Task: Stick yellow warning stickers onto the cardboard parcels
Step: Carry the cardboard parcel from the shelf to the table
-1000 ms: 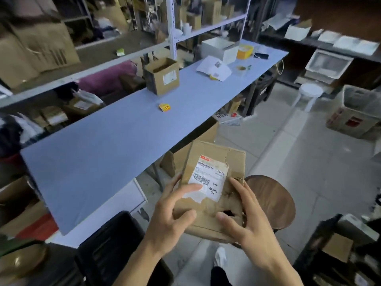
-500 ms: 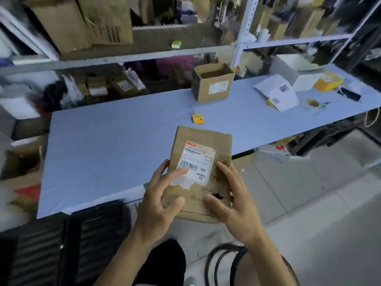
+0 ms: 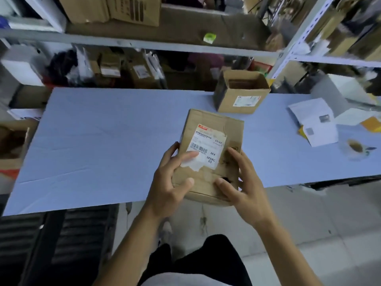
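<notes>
I hold a worn cardboard parcel (image 3: 212, 124) with a white shipping label over the front part of the blue table (image 3: 99, 145). My left hand (image 3: 171, 180) grips its left side, thumb on the label. My right hand (image 3: 241, 182) grips its right lower corner. The yellow sticker stack seen earlier on the table is hidden behind the parcel. A second, open cardboard box (image 3: 241, 93) stands at the back of the table, just beyond the held parcel.
White papers and envelopes (image 3: 313, 122) and a tape roll (image 3: 354, 148) lie on the table's right part. Metal shelving (image 3: 144, 44) packed with boxes runs behind. A black crate (image 3: 61, 240) sits on the floor at the lower left.
The view swung left to face the table head-on. Both hands carried the parcel forward from above the stool to over the table's front part.
</notes>
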The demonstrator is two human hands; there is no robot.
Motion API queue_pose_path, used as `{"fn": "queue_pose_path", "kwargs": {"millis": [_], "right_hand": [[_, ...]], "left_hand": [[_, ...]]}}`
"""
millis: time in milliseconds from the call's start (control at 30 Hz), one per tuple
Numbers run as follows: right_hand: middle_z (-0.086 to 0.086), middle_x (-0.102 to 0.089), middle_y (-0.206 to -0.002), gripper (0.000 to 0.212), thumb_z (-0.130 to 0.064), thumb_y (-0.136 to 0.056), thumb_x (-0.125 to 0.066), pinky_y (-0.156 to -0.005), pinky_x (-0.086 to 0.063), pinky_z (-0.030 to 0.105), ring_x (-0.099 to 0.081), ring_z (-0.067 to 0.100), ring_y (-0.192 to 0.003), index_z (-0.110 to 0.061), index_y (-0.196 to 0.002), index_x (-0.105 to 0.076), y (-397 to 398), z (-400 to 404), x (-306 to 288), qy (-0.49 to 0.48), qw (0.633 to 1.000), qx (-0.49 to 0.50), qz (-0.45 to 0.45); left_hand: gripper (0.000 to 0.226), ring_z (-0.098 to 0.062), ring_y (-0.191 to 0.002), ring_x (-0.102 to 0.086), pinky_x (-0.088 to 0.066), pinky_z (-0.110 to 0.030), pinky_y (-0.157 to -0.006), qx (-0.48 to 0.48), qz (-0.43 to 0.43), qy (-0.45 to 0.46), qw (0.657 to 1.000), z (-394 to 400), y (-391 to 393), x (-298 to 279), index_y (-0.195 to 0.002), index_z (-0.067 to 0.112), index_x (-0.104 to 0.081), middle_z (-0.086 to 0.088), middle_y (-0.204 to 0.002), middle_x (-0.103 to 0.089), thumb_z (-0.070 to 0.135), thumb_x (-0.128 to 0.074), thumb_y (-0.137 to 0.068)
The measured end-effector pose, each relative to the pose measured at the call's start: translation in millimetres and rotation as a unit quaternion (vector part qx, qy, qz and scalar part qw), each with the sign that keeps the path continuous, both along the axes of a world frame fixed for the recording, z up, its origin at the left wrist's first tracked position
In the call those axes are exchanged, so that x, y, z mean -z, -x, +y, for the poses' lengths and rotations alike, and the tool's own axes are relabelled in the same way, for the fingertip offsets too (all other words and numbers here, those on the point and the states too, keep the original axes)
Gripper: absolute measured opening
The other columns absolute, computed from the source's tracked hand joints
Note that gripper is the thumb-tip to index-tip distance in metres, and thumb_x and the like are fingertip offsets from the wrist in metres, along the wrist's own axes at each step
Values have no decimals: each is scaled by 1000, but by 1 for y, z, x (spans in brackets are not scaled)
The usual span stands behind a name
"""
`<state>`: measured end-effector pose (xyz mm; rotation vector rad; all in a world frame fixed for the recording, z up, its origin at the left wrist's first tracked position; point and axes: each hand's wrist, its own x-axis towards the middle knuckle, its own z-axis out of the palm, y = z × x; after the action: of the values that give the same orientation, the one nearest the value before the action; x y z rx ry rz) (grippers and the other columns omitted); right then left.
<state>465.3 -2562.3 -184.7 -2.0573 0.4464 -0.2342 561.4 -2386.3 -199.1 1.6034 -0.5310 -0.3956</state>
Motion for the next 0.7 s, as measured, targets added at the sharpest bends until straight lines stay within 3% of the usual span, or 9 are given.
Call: {"fn": "queue_pose_path", "kwargs": {"millis": [100, 167, 300, 433, 567, 700], "right_hand": [[-17, -37, -150, 60, -47, -75, -63, -98, -48, 28, -45, -3, -128, -61, -129, -42, -21, -23, 9, -17, 999, -40, 8], [-16, -37, -149, 60, -40, -78, -64, -98, -48, 28, -45, -3, -129, -58, -131, -43, -30, -38, 20, -26, 997, -67, 21], [-13, -32, -153, 64, -39, -78, -66, -96, -48, 19, -42, -9, -128, -50, -136, -43, -43, -75, 50, -42, 990, -125, 40], [-12, -25, -157, 70, -55, -72, -63, -102, -48, 34, -34, 4, -141, -54, -137, -38, -55, -107, 86, -58, 979, -179, 73], [-11, -24, -159, 71, -56, -75, -63, -107, -44, 46, -30, 10, -145, -52, -140, -36, -67, -117, 135, -52, 975, -205, 65], [-13, -23, -160, 70, -52, -75, -65, -107, -44, 46, -37, 8, -141, -54, -140, -37, -81, -115, 188, -53, 976, -207, 42]], "left_hand": [[52, 7, -129, -45, -44, -3, -87, -43, -4, -13, 999, -20, -8, 3, -121, 23, -65, 10, -147, -39, 10, -57, -71], [52, 16, -126, -43, -43, -3, -89, -73, 1, -29, 997, -33, -9, 10, -118, 24, -67, 20, -143, -37, 9, -57, -69], [53, 0, -131, -47, -50, -23, -99, -132, 41, -58, 989, -59, -6, 35, -115, 30, -69, 14, -146, -40, 11, -57, -67], [54, -10, -137, -44, -46, -44, -107, -172, 70, -78, 980, -82, -2, 67, -113, 35, -69, 8, -149, -40, 19, -58, -63], [56, -14, -138, -44, -40, -45, -111, -204, 73, -82, 973, -93, -5, 110, -116, 24, -69, 1, -146, -47, 6, -57, -64], [57, -15, -135, -46, -41, -43, -111, -209, 43, -77, 974, -92, -11, 166, -118, 24, -66, 1, -143, -49, 4, -57, -66]]}}
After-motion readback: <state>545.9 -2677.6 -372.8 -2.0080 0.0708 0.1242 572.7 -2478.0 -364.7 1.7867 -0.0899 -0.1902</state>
